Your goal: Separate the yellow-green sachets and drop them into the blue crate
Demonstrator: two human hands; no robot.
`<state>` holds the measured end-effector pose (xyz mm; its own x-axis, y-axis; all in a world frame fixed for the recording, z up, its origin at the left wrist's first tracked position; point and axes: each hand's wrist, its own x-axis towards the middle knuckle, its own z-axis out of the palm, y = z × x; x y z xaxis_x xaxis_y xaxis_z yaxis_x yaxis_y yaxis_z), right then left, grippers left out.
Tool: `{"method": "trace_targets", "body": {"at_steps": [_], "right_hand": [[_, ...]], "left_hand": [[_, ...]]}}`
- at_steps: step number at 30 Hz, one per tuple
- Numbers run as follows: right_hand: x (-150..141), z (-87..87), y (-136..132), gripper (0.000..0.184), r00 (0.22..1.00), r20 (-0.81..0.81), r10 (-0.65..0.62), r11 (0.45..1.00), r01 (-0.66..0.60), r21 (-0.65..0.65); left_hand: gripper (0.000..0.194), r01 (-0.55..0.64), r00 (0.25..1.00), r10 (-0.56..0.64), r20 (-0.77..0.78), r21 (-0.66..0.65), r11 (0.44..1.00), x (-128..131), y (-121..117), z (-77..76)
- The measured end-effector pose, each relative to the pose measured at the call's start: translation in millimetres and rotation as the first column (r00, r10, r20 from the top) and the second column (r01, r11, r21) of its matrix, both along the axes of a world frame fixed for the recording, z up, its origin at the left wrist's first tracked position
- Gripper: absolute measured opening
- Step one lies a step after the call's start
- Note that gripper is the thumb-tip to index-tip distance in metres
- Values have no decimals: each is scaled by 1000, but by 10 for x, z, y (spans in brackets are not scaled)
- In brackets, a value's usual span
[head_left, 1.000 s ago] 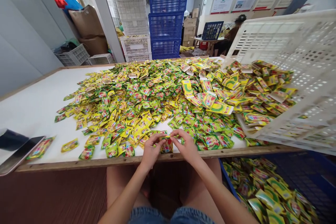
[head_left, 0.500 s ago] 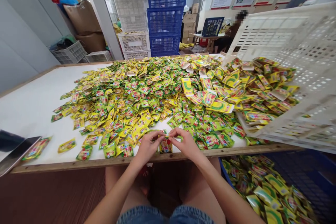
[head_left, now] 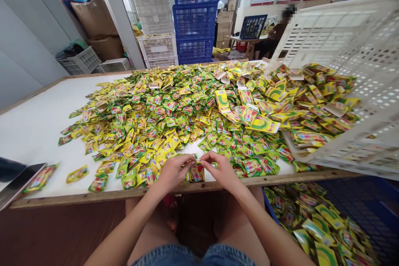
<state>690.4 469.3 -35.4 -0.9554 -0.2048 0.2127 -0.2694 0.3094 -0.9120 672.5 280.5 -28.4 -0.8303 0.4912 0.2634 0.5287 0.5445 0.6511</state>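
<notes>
Between my hands, at the table's front edge, a small red and yellow printed box (head_left: 196,173) stands with its front facing me. My left hand (head_left: 176,171) pinches its top edge from the left, thumb and index finger together. From the other side my right hand (head_left: 219,169) pinches the same top edge, close to the left fingertips. The fingers partly cover the top of the box, so its flap is hard to make out. Right behind lies a wide heap of small green and yellow packets (head_left: 162,122). Several similar boxes (head_left: 262,124), some with open white flaps, rest on the heap's right side.
A white perforated crate (head_left: 343,45) lies tipped on the right, with boxes spilling from its mouth. Below the table edge, a blue crate (head_left: 352,199) holds many boxes. A phone-like slab (head_left: 23,183) and a dark cup (head_left: 11,169) sit at left. A person (head_left: 279,29) sits farther back.
My view has shifted slightly. Both hands keep their pinch on the top of the box, with the fingertips moving only a little; more of its front shows than a second ago.
</notes>
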Motion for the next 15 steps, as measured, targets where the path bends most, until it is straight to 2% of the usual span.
{"method": "trace_targets", "body": {"at_steps": [9,13,15], "right_hand": [[45,-113,-1,10,975,-223,18,985,21,173],[55,-153,14,11,969,-247,24,983,22,183],[67,-182,18,10,968,-253,9,987,32,159]], "left_hand": [[20,45,998,-46,47,20,999,-40,-23,25],[20,72,997,-73,39,28,997,-46,-43,-11],[20,92,995,-95,29,76,993,-26,-50,-72]]}}
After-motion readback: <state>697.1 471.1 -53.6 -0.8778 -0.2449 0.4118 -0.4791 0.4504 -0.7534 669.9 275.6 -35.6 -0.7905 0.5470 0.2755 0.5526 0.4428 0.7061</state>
